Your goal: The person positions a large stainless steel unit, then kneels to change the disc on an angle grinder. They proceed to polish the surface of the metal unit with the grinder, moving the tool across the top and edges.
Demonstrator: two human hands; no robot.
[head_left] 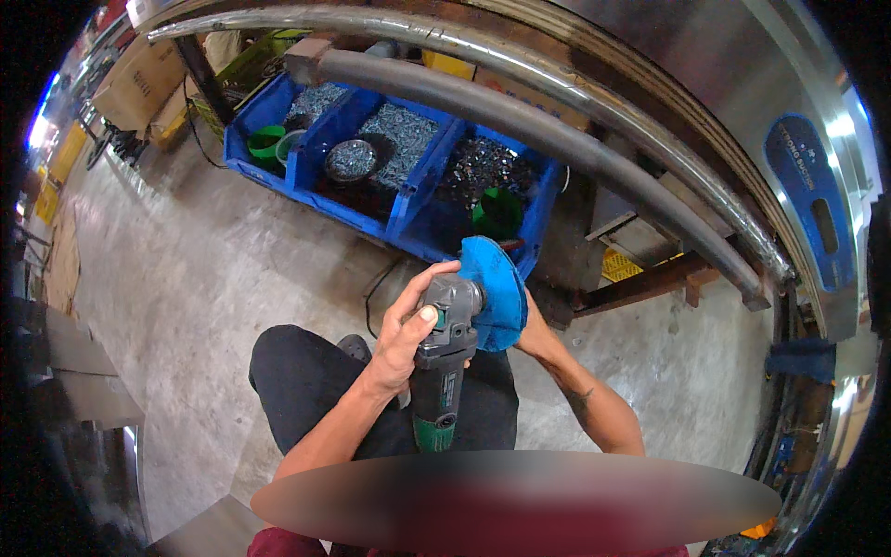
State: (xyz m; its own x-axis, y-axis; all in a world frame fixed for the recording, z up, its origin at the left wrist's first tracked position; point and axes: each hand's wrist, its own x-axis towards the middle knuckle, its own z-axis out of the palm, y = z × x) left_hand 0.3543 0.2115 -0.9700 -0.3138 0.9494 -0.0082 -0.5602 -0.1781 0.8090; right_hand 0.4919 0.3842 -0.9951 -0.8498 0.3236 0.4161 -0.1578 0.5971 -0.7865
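My left hand is wrapped round the head of a black and green angle grinder. Its thumb presses on a button at the grinder's head. The grinder lies over my lap with its green end toward me. A round blue disc sits on the spindle side of the head, turned nearly edge-up. Behind the disc's right edge is my right hand; the disc hides its fingers, so I cannot see how they lie against it.
Blue bins of small metal parts stand ahead under a rack with a grey padded bar. A metal dish and a green cup sit in them. A cable runs over the concrete floor. Cardboard boxes stand far left.
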